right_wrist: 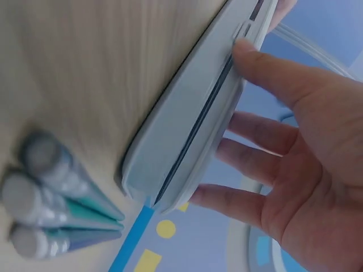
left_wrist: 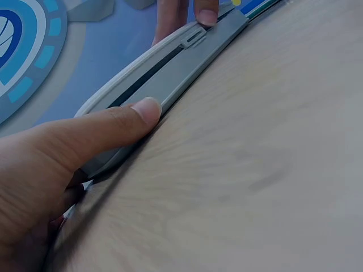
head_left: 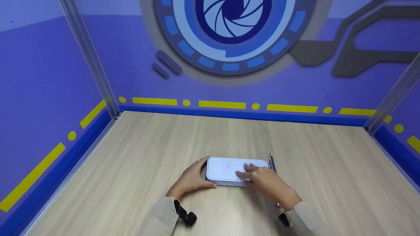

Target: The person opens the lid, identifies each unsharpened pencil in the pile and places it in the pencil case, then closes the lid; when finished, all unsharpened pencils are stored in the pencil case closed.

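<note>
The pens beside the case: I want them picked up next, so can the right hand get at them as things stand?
Probably yes. The pens lie bare on the table just right of the case, with nothing on top of them. The right hand rests on the case's lid close by.

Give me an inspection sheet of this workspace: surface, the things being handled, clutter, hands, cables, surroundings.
Surface: light wood-grain table, bare around the work.
Things in hand: white flat case lying flat near the front edge, lid down; a dark seam and a small latch show along its front side.
Clutter: three pens lying together beside the case's right end.
Hands: left hand at the case's left end, thumb pressed along the front edge; right hand on the lid, fingers spread, thumb at the latch.
Cables: nothing seen.
Surroundings: purple walls with yellow dashes, a blue circular graphic, metal corner posts.
</note>
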`<state>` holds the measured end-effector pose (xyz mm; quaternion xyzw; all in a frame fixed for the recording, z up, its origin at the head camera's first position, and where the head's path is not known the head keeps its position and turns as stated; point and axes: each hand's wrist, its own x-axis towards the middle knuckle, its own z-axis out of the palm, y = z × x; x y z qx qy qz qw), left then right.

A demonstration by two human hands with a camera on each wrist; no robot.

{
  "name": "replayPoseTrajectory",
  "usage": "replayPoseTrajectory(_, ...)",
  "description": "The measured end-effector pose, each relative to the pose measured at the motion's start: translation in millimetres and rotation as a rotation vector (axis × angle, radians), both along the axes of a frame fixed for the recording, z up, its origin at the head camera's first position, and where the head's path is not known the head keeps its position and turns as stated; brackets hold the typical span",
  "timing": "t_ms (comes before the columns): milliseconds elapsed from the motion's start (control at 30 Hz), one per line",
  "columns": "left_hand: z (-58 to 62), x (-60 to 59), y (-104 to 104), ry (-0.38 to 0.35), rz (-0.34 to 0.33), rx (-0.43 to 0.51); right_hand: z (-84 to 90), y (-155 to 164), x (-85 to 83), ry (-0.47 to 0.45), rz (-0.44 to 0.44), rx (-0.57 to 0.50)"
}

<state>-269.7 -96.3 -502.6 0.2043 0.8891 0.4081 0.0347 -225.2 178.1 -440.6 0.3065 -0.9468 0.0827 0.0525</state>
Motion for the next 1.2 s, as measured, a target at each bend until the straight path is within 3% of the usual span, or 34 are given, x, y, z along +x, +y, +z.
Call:
replayPoseTrajectory(300,-9.9,4.4,-5,-0.036,-0.009,0.002,-14.7,-7,8.9,-0.084,-0.038,-0.028)
replayPoseTrajectory(433,-10.0,1.8,-8,-0.011,-0.012,-0.001,-15.6,-9,6.4,-0.083,-0.055,-0.05)
replayPoseTrajectory(600,-6.8,-3.7,-9,0.018,-0.014,0.0,-14.3,-9,1.6,-0.065,-0.062,-0.065)
replayPoseTrajectory(967,-0.6,-5.2,-7,-0.009,-0.022,0.011,-11.6,-3,0.6,-0.075,-0.043,-0.083)
replayPoseTrajectory(1200,17.8,-18.9,-11,-0.046,-0.075,0.165,-2.8,7,-9.0,-0.145,-0.072,-0.171)
